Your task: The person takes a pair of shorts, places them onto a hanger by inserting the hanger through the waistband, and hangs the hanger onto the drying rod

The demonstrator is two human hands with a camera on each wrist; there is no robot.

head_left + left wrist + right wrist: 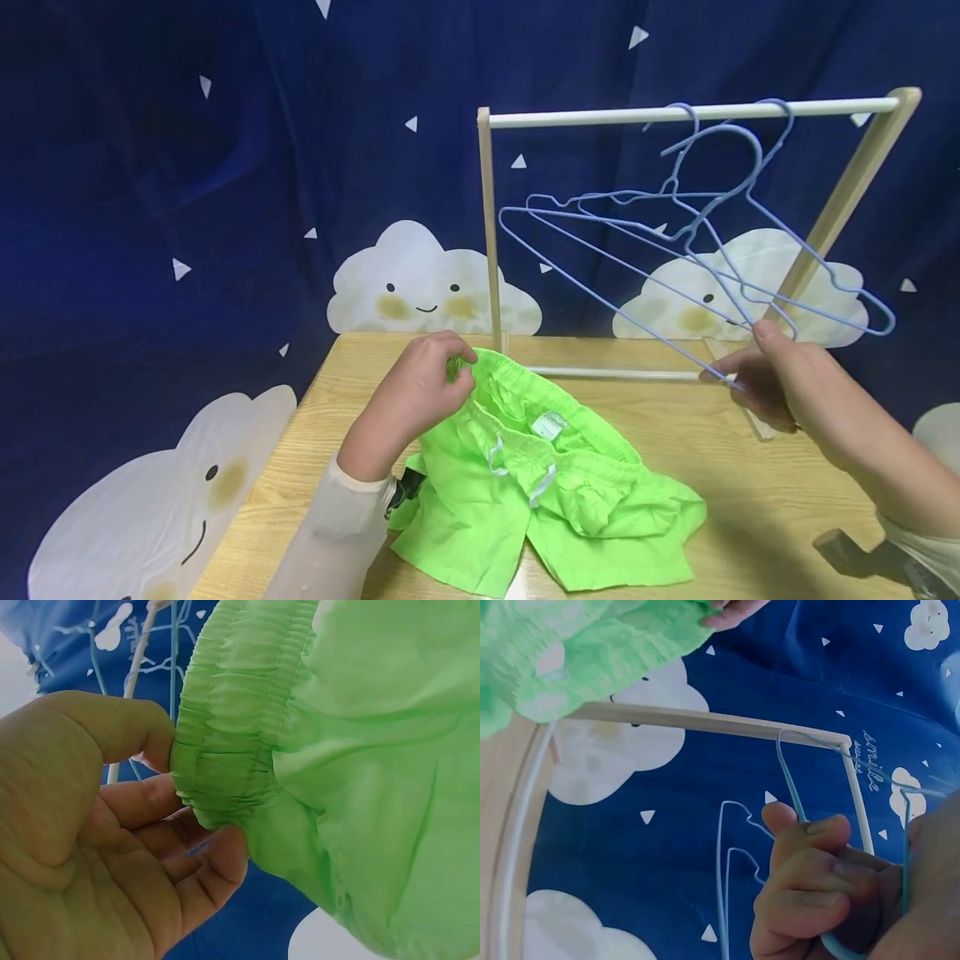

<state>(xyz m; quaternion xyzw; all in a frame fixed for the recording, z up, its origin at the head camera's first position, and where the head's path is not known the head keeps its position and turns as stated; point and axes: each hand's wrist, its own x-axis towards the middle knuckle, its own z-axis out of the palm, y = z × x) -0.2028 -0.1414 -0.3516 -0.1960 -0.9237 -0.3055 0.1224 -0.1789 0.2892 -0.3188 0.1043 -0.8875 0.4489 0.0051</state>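
Note:
Bright green shorts (480, 492) with a white drawstring lie on the table, one side of the elastic waistband lifted. My left hand (420, 383) pinches that waistband edge between thumb and fingers; the left wrist view shows the gathered elastic (232, 712) close up. On the right, my right hand (810, 400) holds a blue wire hanger (759, 157) by its lower bar, hook upward, in front of the rack. Curled fingers (810, 900) around the hanger's wire appear in the right wrist view. The held hanger is apart from the shorts.
Behind the hands stands a rack with a white top rail (585, 117) and wooden posts (489, 233). More blue hangers (808, 250) hang from it, overlapping the held one in the head view. The wooden table (315, 417) meets a dark blue curtain (150, 167) with clouds.

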